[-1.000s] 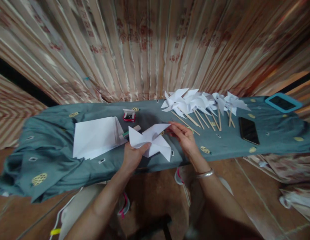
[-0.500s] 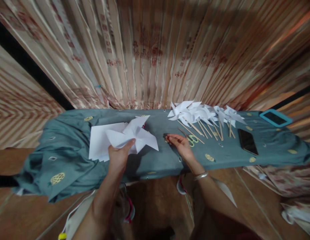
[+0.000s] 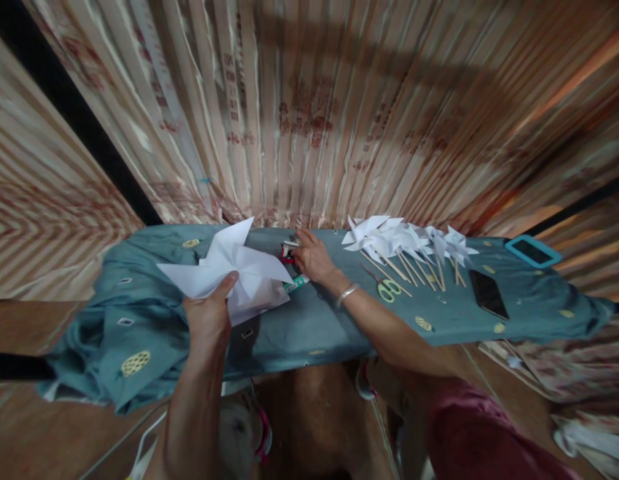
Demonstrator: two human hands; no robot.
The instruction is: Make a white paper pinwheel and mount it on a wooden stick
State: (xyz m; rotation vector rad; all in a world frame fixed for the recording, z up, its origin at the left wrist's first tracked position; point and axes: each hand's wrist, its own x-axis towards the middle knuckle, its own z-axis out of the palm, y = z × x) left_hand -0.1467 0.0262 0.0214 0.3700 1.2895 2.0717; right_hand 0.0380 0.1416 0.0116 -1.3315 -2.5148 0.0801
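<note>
My left hand (image 3: pixel 209 315) holds a white paper pinwheel (image 3: pixel 229 267) up above the left part of the table, thumb pressed on its middle. Beneath it lies a stack of white paper sheets (image 3: pixel 262 303). My right hand (image 3: pixel 312 257), with a silver bangle on the wrist, reaches to the back of the table and its fingers touch a small red box (image 3: pixel 288 252). A green and white glue stick (image 3: pixel 296 283) lies just in front of that hand. I cannot tell whether the fingers grip anything.
A teal cloth (image 3: pixel 319 320) covers the table. Several finished white pinwheels on wooden sticks (image 3: pixel 404 243) lie at the back right, green-handled scissors (image 3: pixel 386 288) in front of them. A black phone (image 3: pixel 484 293) and a blue-cased tablet (image 3: pixel 533 251) lie farther right. A striped curtain hangs behind.
My left hand lifted the pinwheel up and to the left. My right hand left the spot near the scissors and reached to the back, to the red box.
</note>
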